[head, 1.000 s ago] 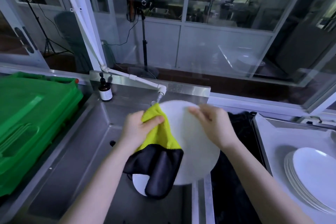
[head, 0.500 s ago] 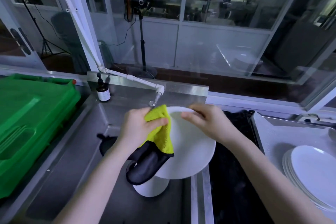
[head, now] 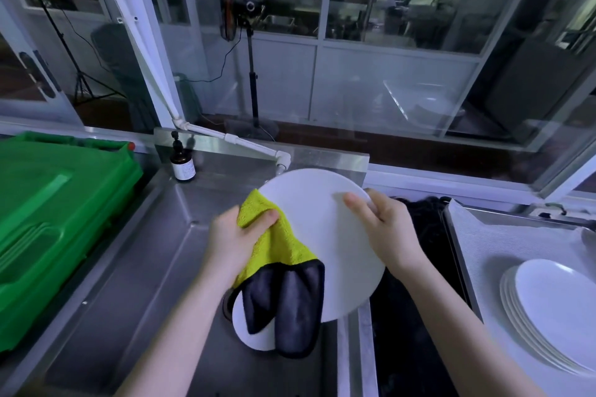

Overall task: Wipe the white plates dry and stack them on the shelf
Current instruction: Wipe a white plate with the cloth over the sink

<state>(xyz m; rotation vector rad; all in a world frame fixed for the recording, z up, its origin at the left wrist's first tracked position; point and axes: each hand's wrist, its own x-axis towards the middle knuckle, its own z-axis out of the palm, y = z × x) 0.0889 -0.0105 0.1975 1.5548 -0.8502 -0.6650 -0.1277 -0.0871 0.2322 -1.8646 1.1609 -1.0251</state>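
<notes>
Above the stainless steel sink [head: 145,267], the round white plate [head: 325,235] is held tilted on edge. The right hand [head: 387,229] curls round its right rim, thumb on the face and fingers behind. The left hand [head: 232,242] grips a yellow-and-black microfibre cloth [head: 277,245] against its left edge.

Single wide-angle view from the wearer's head, facing forward and down, close over a steel sink [head: 154,251]; left hand [head: 235,242] and right hand [head: 390,229] at centre, windows [head: 387,26] across the top.

Brown bottle [head: 183,164] label: print too small, unreadable.
</notes>
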